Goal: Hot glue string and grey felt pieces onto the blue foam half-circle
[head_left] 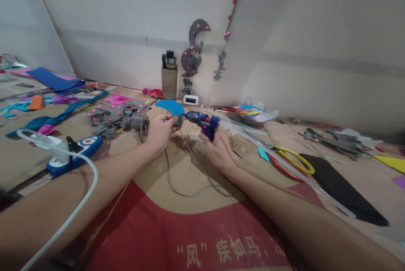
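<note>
My left hand (162,129) pinches a rounded blue felt piece (171,105) at its lower edge, where a bit of grey shows by the fingertips. Grey yarn (190,195) hangs from there and loops over the cardboard (193,205). In my right hand (218,148) is a blue hot glue gun (202,120), its nozzle pointing left at the edge of the felt beside my left fingers. Whether the nozzle touches the felt I cannot tell. A grey yarn ball (139,122) sits just left of my left hand.
Grey felt pieces with colored pom-poms (110,115) lie left. Behind stand a bottle (169,81) and a small white clock (190,100). Yellow-and-red-handled scissors (294,159) and a black flat object (338,186) lie right. A white cable (91,186) crosses my left forearm.
</note>
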A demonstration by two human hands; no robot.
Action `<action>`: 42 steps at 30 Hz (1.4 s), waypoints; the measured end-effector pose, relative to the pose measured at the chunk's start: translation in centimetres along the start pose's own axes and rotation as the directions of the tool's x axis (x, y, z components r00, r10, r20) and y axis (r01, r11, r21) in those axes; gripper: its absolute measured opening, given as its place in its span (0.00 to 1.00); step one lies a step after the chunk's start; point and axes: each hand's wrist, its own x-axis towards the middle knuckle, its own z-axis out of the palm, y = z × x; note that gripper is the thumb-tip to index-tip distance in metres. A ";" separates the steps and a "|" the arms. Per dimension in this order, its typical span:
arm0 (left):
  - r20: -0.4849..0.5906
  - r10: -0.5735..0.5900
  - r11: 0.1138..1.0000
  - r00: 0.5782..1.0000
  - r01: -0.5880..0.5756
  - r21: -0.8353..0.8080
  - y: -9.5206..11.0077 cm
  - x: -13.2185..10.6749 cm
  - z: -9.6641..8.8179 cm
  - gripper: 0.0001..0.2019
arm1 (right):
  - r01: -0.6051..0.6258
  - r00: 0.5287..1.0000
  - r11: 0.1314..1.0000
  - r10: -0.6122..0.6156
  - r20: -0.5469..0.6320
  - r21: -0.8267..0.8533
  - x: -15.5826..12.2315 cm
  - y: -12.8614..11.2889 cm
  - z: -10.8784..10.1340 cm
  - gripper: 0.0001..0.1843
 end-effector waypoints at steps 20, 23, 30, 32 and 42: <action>0.089 0.047 0.998 0.995 -0.051 0.044 -0.9 0.2 -0.4 0.10 | 0.026 0.998 1.000 -0.025 0.059 -0.017 -0.4 -0.7 -0.3 0.18; 0.093 0.044 0.998 0.995 -0.048 0.037 -0.9 0.2 -0.4 0.11 | 0.014 0.998 1.000 -0.012 0.068 -0.022 -0.3 -0.5 -0.2 0.18; 0.112 0.056 0.998 0.992 -0.060 0.034 -1.0 0.2 -0.4 0.12 | 0.053 0.997 0.999 -0.052 0.056 -0.009 -0.6 -1.0 -0.4 0.18; 0.107 0.057 0.998 0.993 -0.060 0.026 -1.0 0.3 -0.4 0.11 | 0.055 0.997 0.998 -0.054 0.064 -0.012 -0.6 -1.1 -0.4 0.18; 0.093 0.028 1.000 0.995 -0.029 0.007 -0.8 0.2 -0.3 0.10 | 0.031 0.997 1.000 -0.031 0.068 0.003 -0.5 -1.0 -0.3 0.19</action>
